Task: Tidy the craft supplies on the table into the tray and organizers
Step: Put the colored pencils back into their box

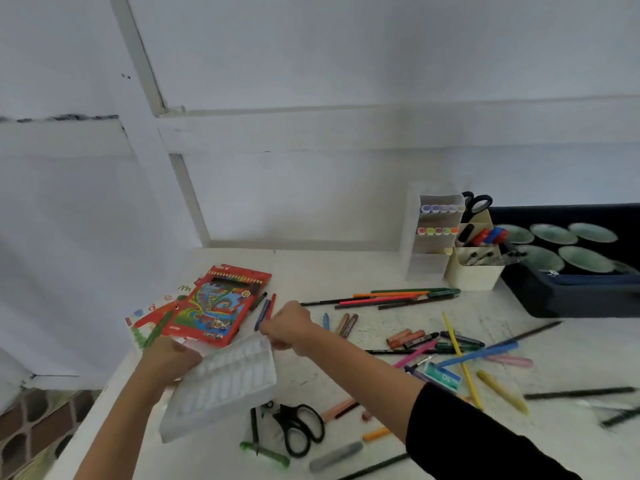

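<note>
Here, white tray [221,386] gripped in both hands [169,358] [287,327] (tilted), long axis near-left to far-right.

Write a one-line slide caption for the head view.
Left hand and right hand hold a white ridged tray above a table strewn with pens, beside a red pencil box.
</note>
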